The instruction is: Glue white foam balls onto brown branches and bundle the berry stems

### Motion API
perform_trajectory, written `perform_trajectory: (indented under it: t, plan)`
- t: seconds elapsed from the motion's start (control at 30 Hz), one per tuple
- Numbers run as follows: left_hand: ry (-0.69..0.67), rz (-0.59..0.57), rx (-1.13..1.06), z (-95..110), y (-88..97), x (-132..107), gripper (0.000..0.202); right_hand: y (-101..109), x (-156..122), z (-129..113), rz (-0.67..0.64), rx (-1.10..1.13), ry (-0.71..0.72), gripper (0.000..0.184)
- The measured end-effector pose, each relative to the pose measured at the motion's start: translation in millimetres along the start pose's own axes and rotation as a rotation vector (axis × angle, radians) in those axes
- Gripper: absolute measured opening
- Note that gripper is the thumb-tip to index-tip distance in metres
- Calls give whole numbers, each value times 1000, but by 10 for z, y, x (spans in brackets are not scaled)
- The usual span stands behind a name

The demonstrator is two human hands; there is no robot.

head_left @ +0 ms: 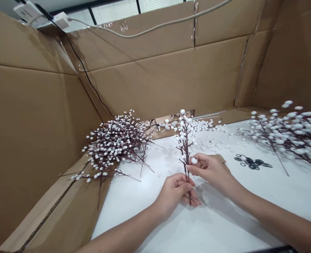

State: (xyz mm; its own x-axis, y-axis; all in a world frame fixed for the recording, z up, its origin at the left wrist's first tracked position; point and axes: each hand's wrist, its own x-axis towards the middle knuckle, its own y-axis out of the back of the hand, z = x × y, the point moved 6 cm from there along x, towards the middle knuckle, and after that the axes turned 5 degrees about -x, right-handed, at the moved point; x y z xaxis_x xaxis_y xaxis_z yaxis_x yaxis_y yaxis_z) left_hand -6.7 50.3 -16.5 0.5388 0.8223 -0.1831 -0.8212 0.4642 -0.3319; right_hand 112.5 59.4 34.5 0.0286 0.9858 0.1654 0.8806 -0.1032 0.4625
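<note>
My left hand [177, 191] is closed round the lower stem of a dark artificial twig [184, 140] studded with white foam beads, and holds it upright over the white table. My right hand [209, 168] pinches a single white bead [194, 160] between thumb and fingers, right against the twig a little above the left hand.
A pile of beaded twigs [114, 144] lies at the left, half on the cardboard. More beaded twigs [290, 131] lie at the right. Loose white beads [205, 125] are heaped at the back, small black rings [252, 162] right of my hands. Cardboard walls [166, 80] surround the white table [219, 225].
</note>
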Motion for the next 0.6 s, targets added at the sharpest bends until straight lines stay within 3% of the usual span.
perform_trajectory:
  t: [0.2, 0.3, 0.37, 0.47, 0.53, 0.6]
  plan:
    - [3, -10, 40, -13, -1, 6, 20, -91, 41, 169, 9, 100, 10, 39]
    - [5, 16, 69, -28, 6, 6, 19, 29, -18, 127, 6, 102, 85, 38]
    - [-10, 53, 67, -22, 20, 0, 19, 317, -84, 103, 105, -114, 109, 33]
    - [-16, 78, 69, -8, 23, -11, 21, 1027, -232, 159, 431, -608, 4, 22]
    - [-11, 87, 64, 2, 23, -18, 22, 1479, -327, 338, 524, -767, -222, 25]
    - [-8, 95, 59, 8, 24, -22, 22, 1803, -404, 557, 516, -903, -478, 31]
